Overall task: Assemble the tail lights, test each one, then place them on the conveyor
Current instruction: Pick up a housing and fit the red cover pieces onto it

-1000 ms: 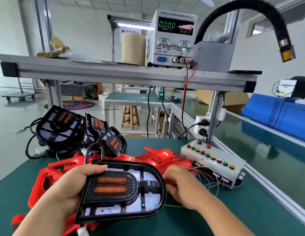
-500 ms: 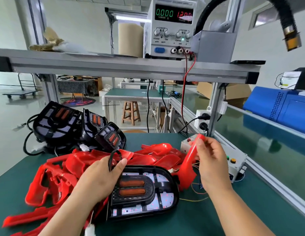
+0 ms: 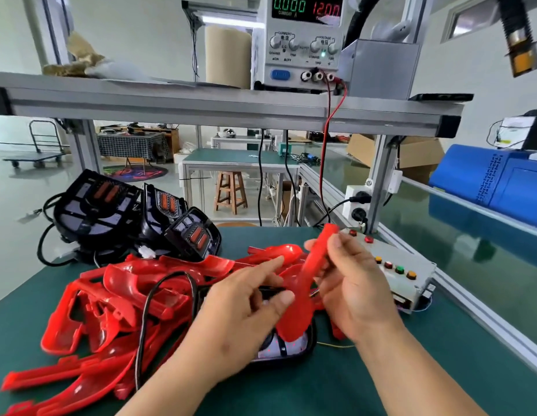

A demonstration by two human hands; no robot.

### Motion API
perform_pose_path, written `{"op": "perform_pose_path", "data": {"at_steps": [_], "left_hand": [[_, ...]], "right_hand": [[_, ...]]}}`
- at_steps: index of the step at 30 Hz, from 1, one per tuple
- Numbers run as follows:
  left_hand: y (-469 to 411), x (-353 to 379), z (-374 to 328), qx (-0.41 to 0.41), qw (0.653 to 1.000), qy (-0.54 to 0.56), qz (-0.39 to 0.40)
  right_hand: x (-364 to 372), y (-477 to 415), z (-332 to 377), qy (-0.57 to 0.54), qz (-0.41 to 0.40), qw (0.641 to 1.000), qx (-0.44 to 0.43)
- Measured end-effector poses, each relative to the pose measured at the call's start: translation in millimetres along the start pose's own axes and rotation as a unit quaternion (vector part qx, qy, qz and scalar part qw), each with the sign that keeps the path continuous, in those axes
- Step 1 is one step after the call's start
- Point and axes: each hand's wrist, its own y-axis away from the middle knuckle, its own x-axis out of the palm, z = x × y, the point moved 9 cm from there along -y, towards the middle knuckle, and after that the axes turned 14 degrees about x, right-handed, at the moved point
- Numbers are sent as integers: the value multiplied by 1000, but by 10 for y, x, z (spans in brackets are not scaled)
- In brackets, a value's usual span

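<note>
Change vs 0.5 s ago: right hand [image 3: 351,291] has carried the red lens [image 3: 310,283] in from 1 o'clock. It now stands tilted, its lower end over the black housing [image 3: 294,349]. Right thumb and fingers pinch the lens's upper half. Left hand [image 3: 240,313] has left the housing and cable; its fingers are straight and loosely spread, reaching at the lens from 9 o'clock, contact not discernible. Housing lies flat on counter [image 3: 441,373], mostly hidden. Lens pile [image 3: 126,295] at 9 o'clock and button box [image 3: 407,276] at 2 o'clock unchanged.
</note>
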Motion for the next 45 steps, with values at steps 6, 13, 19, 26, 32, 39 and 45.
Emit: {"op": "perform_pose_path", "data": {"at_steps": [6,13,19,26,32,39,45], "left_hand": [[2,-18,98,-33,990,131,-49],[165,-237,514,-169,895,337,-239],[253,-647,656,-204,969,131,-42],[473,-570,629,-229,952,30,199],[469,-439,531,-217,946,-20,239],[468,-426,510,-206,941,-52,264],[461,-411,485,-176,940,-76,281]], "right_hand": [[370,161,-143,190,70,979,-11],[248,117,-315,377,76,921,60],[74,59,-402,400,108,900,136],[158,87,-431,570,145,805,82],[84,78,-426,659,127,738,73],[11,53,-382,667,97,735,79],[-47,29,-378,656,99,741,100]]}}
